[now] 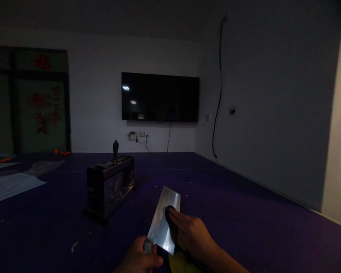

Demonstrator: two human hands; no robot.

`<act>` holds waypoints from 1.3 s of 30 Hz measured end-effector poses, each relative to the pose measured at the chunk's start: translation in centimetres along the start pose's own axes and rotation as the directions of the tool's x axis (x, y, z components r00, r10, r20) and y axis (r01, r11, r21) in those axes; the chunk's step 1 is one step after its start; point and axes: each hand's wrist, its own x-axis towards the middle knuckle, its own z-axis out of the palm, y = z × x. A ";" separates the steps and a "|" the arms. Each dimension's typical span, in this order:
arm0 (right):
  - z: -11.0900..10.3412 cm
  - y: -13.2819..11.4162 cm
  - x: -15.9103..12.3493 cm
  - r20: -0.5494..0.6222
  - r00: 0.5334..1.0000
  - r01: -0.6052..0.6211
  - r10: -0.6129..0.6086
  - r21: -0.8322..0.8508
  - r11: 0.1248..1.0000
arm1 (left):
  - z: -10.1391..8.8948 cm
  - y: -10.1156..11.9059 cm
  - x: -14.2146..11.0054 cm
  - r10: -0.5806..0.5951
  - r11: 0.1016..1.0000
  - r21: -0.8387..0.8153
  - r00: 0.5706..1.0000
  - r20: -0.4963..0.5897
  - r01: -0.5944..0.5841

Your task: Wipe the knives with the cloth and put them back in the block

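In the head view my left hand (143, 257) is wrapped round the handle of a cleaver (161, 216). Its broad, shiny blade points up and away from me over the purple surface. My right hand (193, 232) presses a dark, soft-looking pad (172, 223) against the right part of the blade, fingers together. Below that hand hangs a yellow-green piece (178, 261), perhaps cloth; whether it joins the dark pad I cannot tell. A dark knife block (110, 189) stands to the left beyond my hands, with one black handle (115, 149) sticking up from its top.
The purple surface (230, 216) reaches to the walls and bears small white scraps. White sheets (14, 185), clear plastic (45, 167) and orange bits (3, 160) lie at the far left. A television (160, 97) hangs on the back wall; a black cable (217, 110) hangs at right.
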 end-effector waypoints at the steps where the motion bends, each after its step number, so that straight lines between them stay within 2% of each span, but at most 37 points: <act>1: -0.2 -0.2 0.0 0.012 1.000 0.014 -0.014 0.003 1.000 | 0.0 0.1 -0.1 0.007 1.000 0.001 1.000 0.002 -0.007; 7: -1.1 -1.2 -0.1 0.120 0.986 0.113 -0.117 0.035 0.993 | 0.0 0.3 -0.2 -0.014 1.000 0.000 1.000 0.013 0.014; 12: -1.5 -1.9 -0.1 0.161 0.970 0.179 -0.184 0.046 0.983 | 0.1 -0.8 0.7 0.007 1.000 -0.012 0.997 -0.080 -0.008; 15: -1.5 -2.3 0.0 0.196 0.959 0.202 -0.205 0.036 0.979 | 0.1 -0.7 0.6 0.008 1.000 0.010 0.999 -0.052 -0.007; 20: -1.0 -2.1 0.0 0.127 0.968 0.216 -0.215 0.002 0.976 | -0.2 -0.3 0.4 -0.045 0.999 0.020 0.999 -0.027 0.046; 23: -0.2 -1.3 -0.1 0.075 0.986 0.152 -0.148 -0.041 0.988 | -0.4 -1.1 1.3 -0.082 0.992 0.095 0.995 -0.057 0.087; 27: 0.8 0.0 -0.4 0.006 0.999 0.051 -0.050 -0.134 0.990 | -0.3 -2.3 1.9 -0.049 0.989 0.130 0.991 -0.128 0.065; 29: 0.8 0.3 -0.6 0.005 0.996 0.090 -0.090 -0.148 0.985 | 0.0 -2.1 1.4 -0.020 0.996 0.079 0.989 -0.146 0.032; 31: 0.6 0.3 -0.8 0.020 0.987 0.162 -0.161 -0.154 0.975 | 0.2 -0.9 0.7 0.015 0.999 0.046 0.985 -0.172 -0.007; 33: 0.5 0.1 -0.9 0.030 0.976 0.219 -0.217 -0.162 0.962 | 0.1 1.5 0.0 0.060 0.996 0.077 0.975 -0.214 -0.044; 35: 0.4 -0.2 -0.9 0.045 0.972 0.236 -0.232 -0.146 0.961 | -0.6 4.8 -0.6 0.167 0.975 0.187 0.956 -0.242 -0.123; 37: 0.5 -0.4 -0.8 0.086 0.971 0.232 -0.223 -0.101 0.968 | -1.8 8.9 -1.2 0.202 0.930 0.353 0.942 -0.267 -0.100; 39: 0.5 -0.4 -0.6 0.136 0.972 0.201 -0.191 -0.065 0.977 | -3.4 13.4 -1.9 0.267 0.838 0.543 0.912 -0.312 -0.060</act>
